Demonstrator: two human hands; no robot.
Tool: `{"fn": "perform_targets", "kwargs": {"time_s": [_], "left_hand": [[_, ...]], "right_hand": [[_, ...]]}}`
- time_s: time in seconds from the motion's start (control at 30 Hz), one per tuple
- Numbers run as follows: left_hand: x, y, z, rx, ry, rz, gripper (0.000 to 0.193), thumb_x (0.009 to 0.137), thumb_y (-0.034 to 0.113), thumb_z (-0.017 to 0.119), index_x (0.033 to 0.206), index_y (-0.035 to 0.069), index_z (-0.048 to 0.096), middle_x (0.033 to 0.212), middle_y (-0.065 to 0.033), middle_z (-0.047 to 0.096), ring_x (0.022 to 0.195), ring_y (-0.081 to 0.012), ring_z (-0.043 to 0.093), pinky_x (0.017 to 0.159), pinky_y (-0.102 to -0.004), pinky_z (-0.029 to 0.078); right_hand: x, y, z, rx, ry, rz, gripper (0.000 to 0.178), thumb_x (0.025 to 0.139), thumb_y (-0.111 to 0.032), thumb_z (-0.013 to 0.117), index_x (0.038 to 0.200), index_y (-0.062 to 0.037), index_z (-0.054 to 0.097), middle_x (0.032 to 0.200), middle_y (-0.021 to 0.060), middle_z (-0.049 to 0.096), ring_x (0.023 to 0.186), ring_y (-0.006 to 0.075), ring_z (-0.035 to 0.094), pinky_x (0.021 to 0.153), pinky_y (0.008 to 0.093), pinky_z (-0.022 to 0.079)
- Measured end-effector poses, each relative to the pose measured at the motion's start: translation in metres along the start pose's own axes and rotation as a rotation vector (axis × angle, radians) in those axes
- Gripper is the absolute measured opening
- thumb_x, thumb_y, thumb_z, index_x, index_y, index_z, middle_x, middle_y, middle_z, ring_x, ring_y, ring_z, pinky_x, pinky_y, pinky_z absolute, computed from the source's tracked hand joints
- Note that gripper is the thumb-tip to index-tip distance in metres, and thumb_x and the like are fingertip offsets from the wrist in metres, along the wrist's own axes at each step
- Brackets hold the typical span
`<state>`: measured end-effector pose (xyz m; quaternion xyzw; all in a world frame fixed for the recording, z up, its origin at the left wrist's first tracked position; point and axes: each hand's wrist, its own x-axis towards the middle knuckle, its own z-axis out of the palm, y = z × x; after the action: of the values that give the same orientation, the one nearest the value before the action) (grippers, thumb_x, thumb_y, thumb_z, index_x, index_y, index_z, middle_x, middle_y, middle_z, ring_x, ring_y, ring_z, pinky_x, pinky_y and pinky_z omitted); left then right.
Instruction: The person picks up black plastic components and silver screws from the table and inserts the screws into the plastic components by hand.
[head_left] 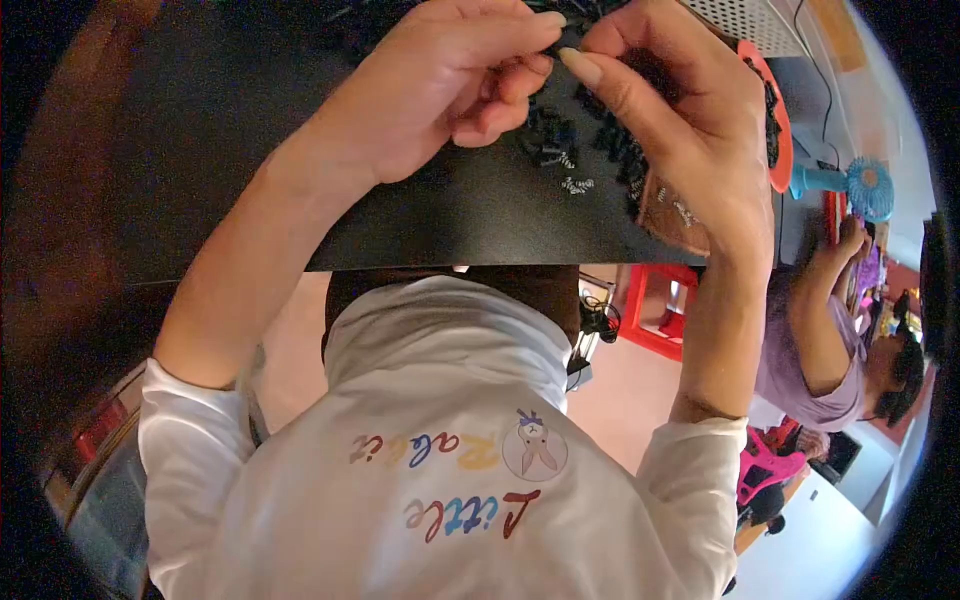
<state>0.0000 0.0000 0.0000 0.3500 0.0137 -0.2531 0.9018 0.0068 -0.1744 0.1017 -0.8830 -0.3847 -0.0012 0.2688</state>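
I wore a white shirt [430,400], its short sleeves [195,450] ending near my elbows. Across its front ran multicoloured cursive lettering [462,514] beside a round rabbit print [535,452] with a blue bow; dark clothing [360,293] covered my lap.

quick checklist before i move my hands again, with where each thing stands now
1. Hands over the work surface: ok, left hand and right hand are both above the black tabletop.
2. Grip on a part: cannot tell, the gap between the fingertips is too dark.
3. Small silvery metal pieces gathered together: not ok, some lie loose on the tabletop, others on a brown surface by the right wrist.
4. Black parts near the hands: ok, scattered below the fingertips.
5. Other person apart from your hands: ok, off to the right.
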Motion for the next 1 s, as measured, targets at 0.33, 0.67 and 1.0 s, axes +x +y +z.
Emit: {"fn": "perform_targets", "kwargs": {"time_s": [0.33, 0.67, 1.0], "left_hand": [[-0.005, 0.001, -0.011, 0.227, -0.37, 0.284, 0.026, 0.098, 0.024, 0.047, 0.079, 0.007, 0.051, 0.062, -0.001, 0.049, 0.047, -0.0096, 0.047, 0.04, -0.0213, 0.032], [-0.012, 0.007, -0.021, 0.403, -0.581, 0.551, 0.025, 0.099, 0.026, 0.045, 0.083, 0.007, 0.049, 0.064, -0.0019, 0.049, 0.048, -0.0113, 0.048, 0.04, -0.022, 0.034], [-0.028, 0.017, 0.009, 0.04, -0.127, 0.153, 0.026, 0.099, 0.026, 0.043, 0.087, 0.005, 0.049, 0.066, -0.0031, 0.05, 0.049, -0.012, 0.048, 0.041, -0.0222, 0.035]], "right_hand": [[0.004, 0.012, 0.032, 0.034, 0.137, -0.075, 0.017, 0.079, -0.007, 0.071, 0.076, -0.0002, 0.056, 0.066, 0.0054, 0.05, 0.057, 0.014, 0.048, 0.051, 0.027, 0.037], [0.01, -0.003, 0.038, 0.8, -0.001, 0.234, 0.014, 0.088, -0.008, 0.065, 0.08, -0.0011, 0.055, 0.071, -0.0011, 0.057, 0.062, 0.0045, 0.048, 0.058, 0.0184, 0.039], [0.012, -0.01, 0.02, 0.51, 0.095, 0.039, 0.009, 0.089, -0.006, 0.062, 0.085, 0.001, 0.061, 0.074, -0.0019, 0.058, 0.067, 0.003, 0.049, 0.058, 0.0169, 0.039]]}}
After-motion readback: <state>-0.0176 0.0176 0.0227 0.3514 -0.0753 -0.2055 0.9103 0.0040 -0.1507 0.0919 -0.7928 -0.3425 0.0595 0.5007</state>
